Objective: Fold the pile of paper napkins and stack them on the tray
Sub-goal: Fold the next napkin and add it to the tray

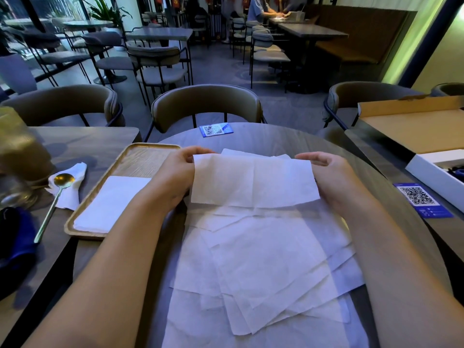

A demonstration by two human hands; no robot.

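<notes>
A white paper napkin (253, 183), folded over, is lifted above the round table between both hands. My left hand (175, 172) pinches its left edge and my right hand (329, 172) pinches its right edge. Below it a loose pile of unfolded napkins (263, 267) spreads across the table toward me. To the left lies a wooden tray (148, 153) with a stack of folded napkins (110, 204) on its near half.
A gold spoon (56, 197) rests on a crumpled napkin left of the tray, beside a glass jar (17, 156). QR cards (216, 130) lie at the table's far edge and at the right (421, 199). An open cardboard box (421, 129) sits at the right. Chairs ring the table.
</notes>
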